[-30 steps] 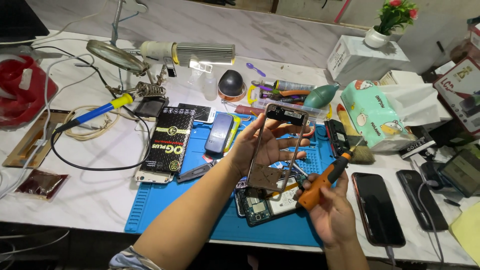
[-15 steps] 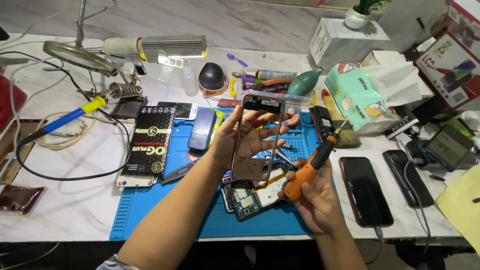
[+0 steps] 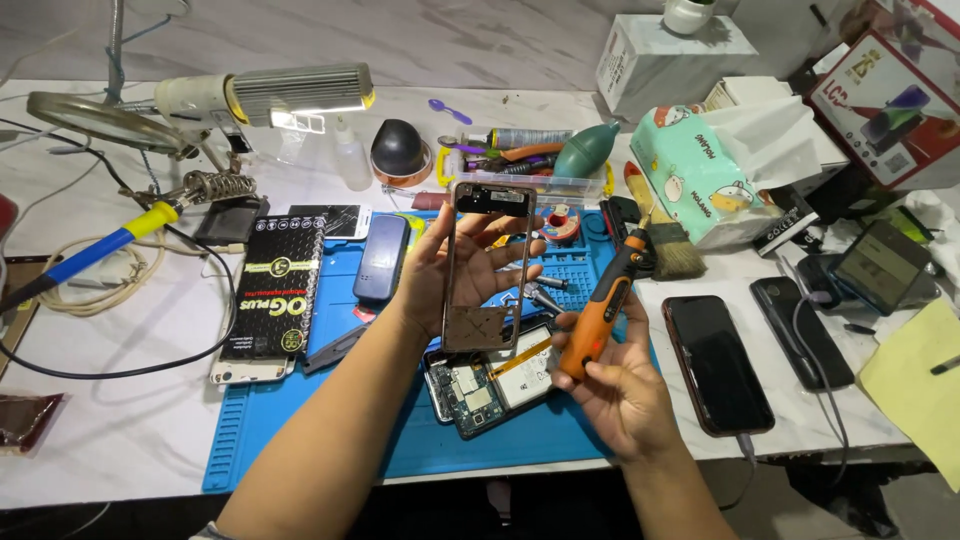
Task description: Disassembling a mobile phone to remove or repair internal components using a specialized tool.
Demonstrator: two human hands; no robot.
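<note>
Here the left hand (image 3: 470, 265) holds a phone frame (image 3: 487, 268) upright above the blue mat (image 3: 300, 420), fingers spread behind it and curled round its long edges, so the palm shows through the open middle. The frame is a thin rectangular shell with a dark band at the top and a brownish plate at the bottom. It looks light and fairly stiff along its rails, yet easy to twist or bend across the hollow centre, so the side rails look the safest place to grip and pressing on the middle seems unwise.

The right hand (image 3: 625, 385) is closed round an orange and black electric screwdriver (image 3: 603, 305), tip pointing up and away, just to the right of the frame and not touching it. The tool looks solid and compact, and its smooth barrel sits firmly in the fist.

Under both hands an opened phone (image 3: 490, 380) with its circuit board exposed lies on the mat. A black phone (image 3: 715, 362) lies on the desk (image 3: 120, 420) to the right, and a soldering iron (image 3: 90, 255) rests to the left.
</note>
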